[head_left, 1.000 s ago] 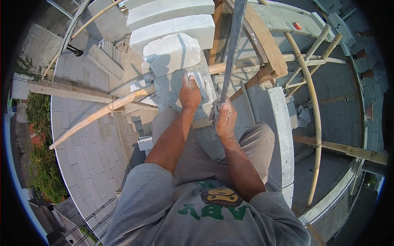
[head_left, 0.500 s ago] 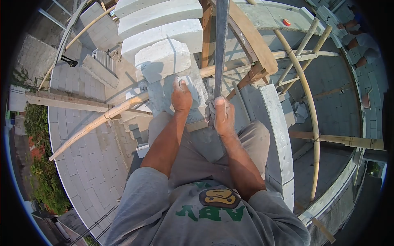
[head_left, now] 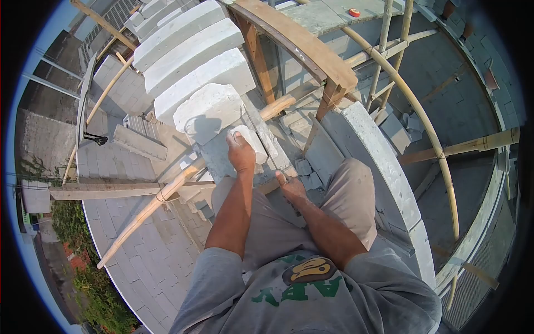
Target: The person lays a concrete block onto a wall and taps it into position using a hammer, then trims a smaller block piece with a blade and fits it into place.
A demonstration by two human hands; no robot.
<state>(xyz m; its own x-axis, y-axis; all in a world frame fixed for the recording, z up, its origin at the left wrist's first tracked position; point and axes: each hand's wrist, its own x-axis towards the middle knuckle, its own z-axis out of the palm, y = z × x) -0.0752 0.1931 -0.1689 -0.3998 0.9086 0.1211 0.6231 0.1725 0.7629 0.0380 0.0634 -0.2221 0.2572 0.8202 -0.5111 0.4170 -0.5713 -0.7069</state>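
My left hand is closed on a small, rough-edged white block piece. That piece rests on a grey block surface between my knees. My right hand is low, just right of it, fingers curled and thumb up, around the handle of the long-bladed tool. The blade is hard to make out from this angle. Beyond my left hand lies a broken-edged white block, with my hand's shadow across it.
More white blocks stand in a row beyond. A wooden frame and bamboo poles rise on the right, near a block wall edge. Another pole crosses at left. Block rubble lies by my right knee.
My right hand has come down with the long-bladed tool, which stood upright before. My left hand stays at the block piece. The view has shifted and turned.
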